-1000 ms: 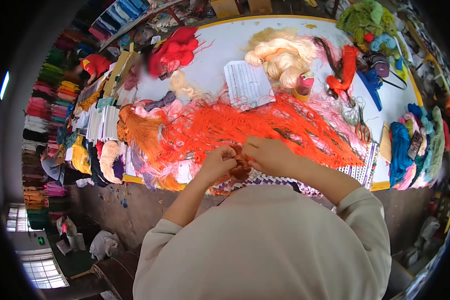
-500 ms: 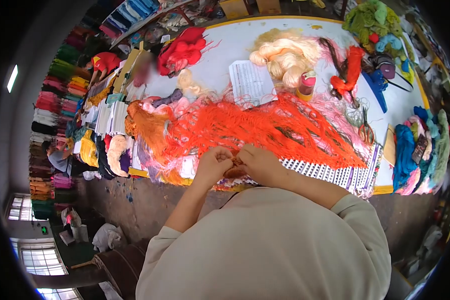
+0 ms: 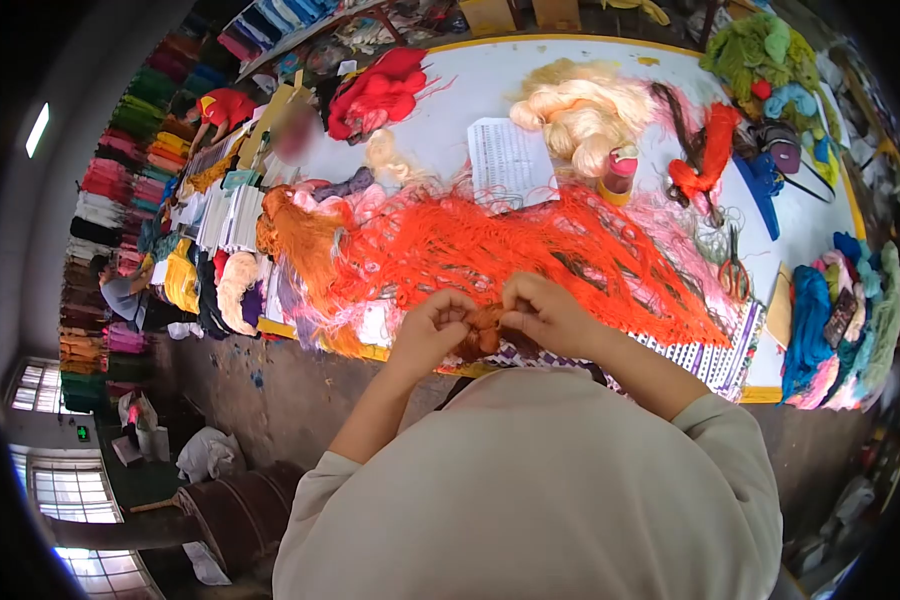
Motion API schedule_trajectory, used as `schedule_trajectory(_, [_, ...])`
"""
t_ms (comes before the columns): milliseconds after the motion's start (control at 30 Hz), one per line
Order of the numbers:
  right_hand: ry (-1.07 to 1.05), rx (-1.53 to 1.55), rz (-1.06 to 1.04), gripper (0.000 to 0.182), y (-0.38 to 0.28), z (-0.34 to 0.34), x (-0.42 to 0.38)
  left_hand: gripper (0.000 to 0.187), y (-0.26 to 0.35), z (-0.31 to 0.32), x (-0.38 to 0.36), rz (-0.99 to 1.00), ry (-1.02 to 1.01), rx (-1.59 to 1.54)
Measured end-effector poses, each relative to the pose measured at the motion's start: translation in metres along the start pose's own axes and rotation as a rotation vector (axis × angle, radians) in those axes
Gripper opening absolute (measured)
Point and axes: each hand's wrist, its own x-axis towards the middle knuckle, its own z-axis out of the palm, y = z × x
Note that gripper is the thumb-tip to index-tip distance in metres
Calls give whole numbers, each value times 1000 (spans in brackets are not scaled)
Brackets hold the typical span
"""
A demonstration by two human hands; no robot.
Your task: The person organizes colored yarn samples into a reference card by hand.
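A small twisted bundle of orange-brown yarn (image 3: 484,322) is held between my two hands, close to my body at the table's near edge. My left hand (image 3: 432,332) pinches its left side with thumb and fingers together. On its right side, my right hand (image 3: 548,316) is closed in a pinch, fingertips on the yarn. Just beyond both hands spreads a wide tangle of bright orange-red yarn (image 3: 490,245), with a rust-orange skein (image 3: 300,235) at its left end. Under the tangle's right part lies a white sheet with rows of dark marks (image 3: 695,362).
Scissors (image 3: 734,268) lie to the right, near a red-and-yellow container (image 3: 618,178). A printed sheet (image 3: 510,160), cream skeins (image 3: 590,110) and red yarn (image 3: 375,95) are farther back. Blue skeins (image 3: 808,310) sit at the right edge. Two people work at the left.
My right hand has moved slightly right and up, away from my left, so more of the yarn bundle shows between them. The camera view has shifted slightly.
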Motion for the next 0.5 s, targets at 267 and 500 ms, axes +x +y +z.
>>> schedule_trajectory(267, [88, -637, -150, 33, 3, 22, 4, 18, 3, 16, 4, 51, 203, 237])
schedule_trajectory(500, [170, -492, -412, 32, -4, 17, 13, 30, -3, 18, 1, 266, 265, 471])
